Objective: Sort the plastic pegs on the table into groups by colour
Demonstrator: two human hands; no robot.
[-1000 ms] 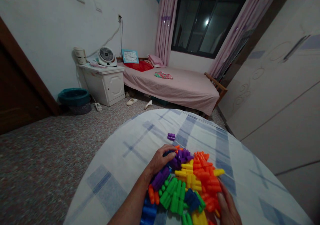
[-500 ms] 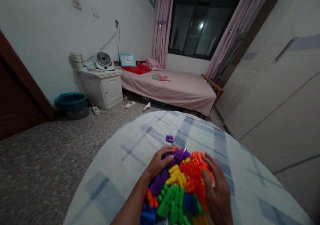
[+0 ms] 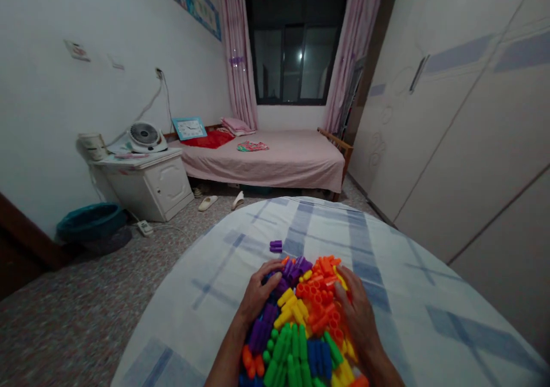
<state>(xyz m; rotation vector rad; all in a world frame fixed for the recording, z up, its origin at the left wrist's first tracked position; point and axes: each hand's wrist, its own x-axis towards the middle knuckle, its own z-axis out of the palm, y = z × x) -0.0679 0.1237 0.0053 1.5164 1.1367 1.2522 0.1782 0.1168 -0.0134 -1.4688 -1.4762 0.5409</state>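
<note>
A heap of plastic building pieces lies on the cloth-covered table, sorted roughly by colour: purple pieces, orange pieces, yellow pieces, green pieces and blue pieces. My left hand cups the heap's upper left side, fingers apart against purple and dark blue pieces. Along the right side, my right hand lies against the orange pieces with its fingers extended and partly spread. Neither hand grips a piece. Just beyond the heap sits a separate purple piece.
The round table wears a white and blue checked cloth. Past it stand a bed, a white cabinet with a fan, and a bin. A tall wardrobe lines the right side.
The view has turned to the right and levelled. My right hand has settled against the right side of the orange pieces; my left hand stays at the heap's upper left.
</note>
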